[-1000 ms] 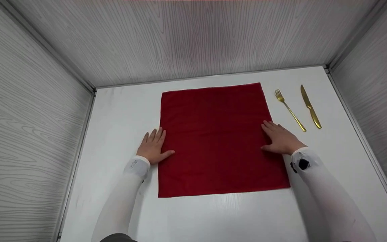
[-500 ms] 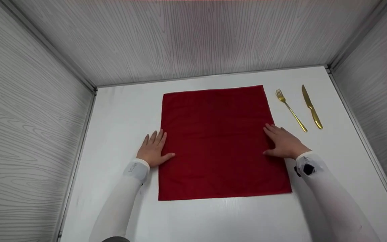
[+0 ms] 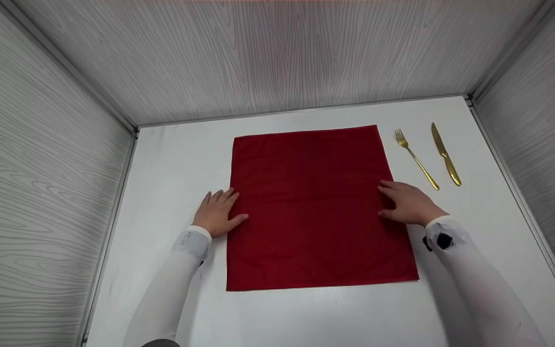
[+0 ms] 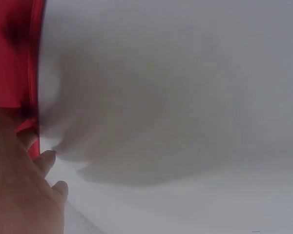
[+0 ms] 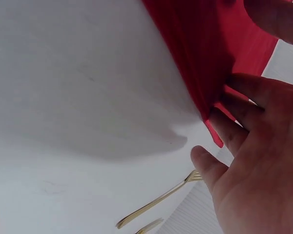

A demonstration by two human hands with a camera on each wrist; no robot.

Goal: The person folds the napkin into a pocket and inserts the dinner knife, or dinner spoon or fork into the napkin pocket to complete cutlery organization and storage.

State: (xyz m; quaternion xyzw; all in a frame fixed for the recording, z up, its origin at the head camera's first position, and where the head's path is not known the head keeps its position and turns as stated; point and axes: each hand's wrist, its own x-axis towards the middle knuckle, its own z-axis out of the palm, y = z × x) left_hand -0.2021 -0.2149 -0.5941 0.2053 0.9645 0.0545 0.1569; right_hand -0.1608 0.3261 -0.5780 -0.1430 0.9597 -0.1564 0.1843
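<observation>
Head view: whole red cloth (image 3: pixel 311 212), left hand (image 3: pixel 215 214), right hand (image 3: pixel 408 202) loose at sides; left wrist: edge apparently hemmed.

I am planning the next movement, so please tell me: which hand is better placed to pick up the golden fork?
Probably the right hand: it is at the right edge of the red cloth, near the golden fork. The left hand is at the opposite edge, farther away.

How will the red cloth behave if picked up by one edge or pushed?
The red cloth is probably floppy: faint creases cross it, so a one-edge lift should make it sag. Its thin hem suggests it's light for its spread. Lying flat on the white table, it would likely slide or bunch when pushed.
</observation>
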